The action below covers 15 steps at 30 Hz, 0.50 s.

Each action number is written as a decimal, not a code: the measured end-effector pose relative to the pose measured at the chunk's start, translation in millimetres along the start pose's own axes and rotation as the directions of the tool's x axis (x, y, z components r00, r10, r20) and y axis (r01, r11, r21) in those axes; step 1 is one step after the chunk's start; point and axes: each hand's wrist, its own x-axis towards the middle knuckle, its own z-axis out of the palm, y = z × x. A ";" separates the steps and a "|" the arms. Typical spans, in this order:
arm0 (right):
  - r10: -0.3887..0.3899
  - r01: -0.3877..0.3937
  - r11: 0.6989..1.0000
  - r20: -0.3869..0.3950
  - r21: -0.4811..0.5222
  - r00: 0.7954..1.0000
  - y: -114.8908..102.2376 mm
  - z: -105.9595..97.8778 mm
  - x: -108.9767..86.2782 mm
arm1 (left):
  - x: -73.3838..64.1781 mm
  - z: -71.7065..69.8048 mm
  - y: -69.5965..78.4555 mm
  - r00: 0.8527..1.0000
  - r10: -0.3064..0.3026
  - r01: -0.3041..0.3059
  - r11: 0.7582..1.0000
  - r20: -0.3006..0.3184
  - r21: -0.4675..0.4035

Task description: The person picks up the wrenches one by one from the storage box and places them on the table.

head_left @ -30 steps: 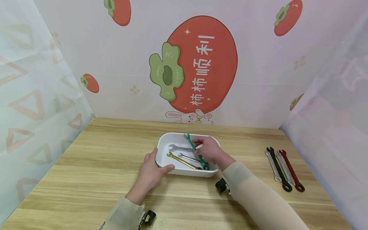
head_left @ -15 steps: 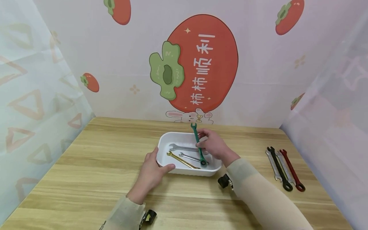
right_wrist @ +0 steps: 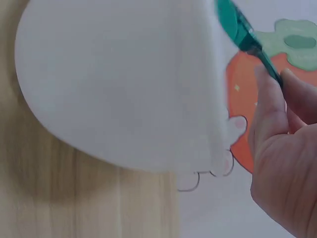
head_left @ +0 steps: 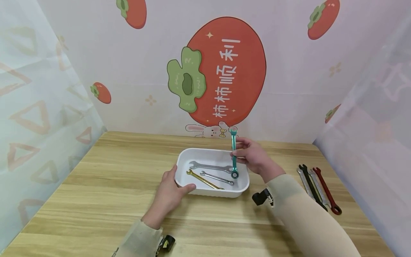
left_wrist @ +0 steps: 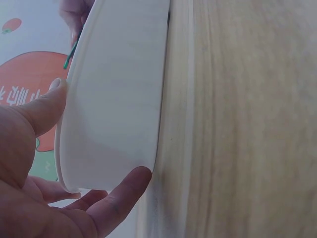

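Note:
A white plastic box (head_left: 212, 193) stands mid-table. My left hand (head_left: 170, 192) grips its left front corner, thumb over the rim and fingertips against the outer wall in the left wrist view. Above the box's right end my right hand (head_left: 255, 157) pinches a green combination wrench (head_left: 234, 165) by its handle. That wrench is held nearly upright, open end up and ring end down, over the box. Inside the box lie a large silver wrench (head_left: 210, 166), a smaller silver wrench (head_left: 216, 177) and a gold wrench (head_left: 202, 179). The right wrist view shows the green wrench (right_wrist: 240, 29) between thumb and fingers.
At the table's right, several wrenches lie side by side: a black wrench (head_left: 311, 185), a red wrench (head_left: 325, 190) and silver ones, partly covered by the right sleeve. A printed cloth wall (head_left: 135, 114) closes the back of the wooden table (head_left: 112, 185).
My right hand has lifted the green wrench up and right from inside the box, and the wrench has turned more upright. The left hand stays on the box, which has shifted slightly right.

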 end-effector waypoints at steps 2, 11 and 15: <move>0.009 -0.009 1.000 -0.013 0.016 1.000 -2.0 -5.8 -1.7 | 0.0 0.2 0.0 1.000 0.000 0.000 1.000 0.000 0.004; 0.022 -0.020 0.999 -0.055 0.033 0.998 -6.5 -40.1 -13.1 | 0.7 1.1 -0.2 1.000 0.007 -0.007 1.000 -0.002 0.006; 0.018 -0.016 0.999 -0.051 0.039 0.999 -6.7 -58.9 -20.1 | 1.0 1.1 -0.7 1.000 0.014 -0.014 1.000 -0.004 0.003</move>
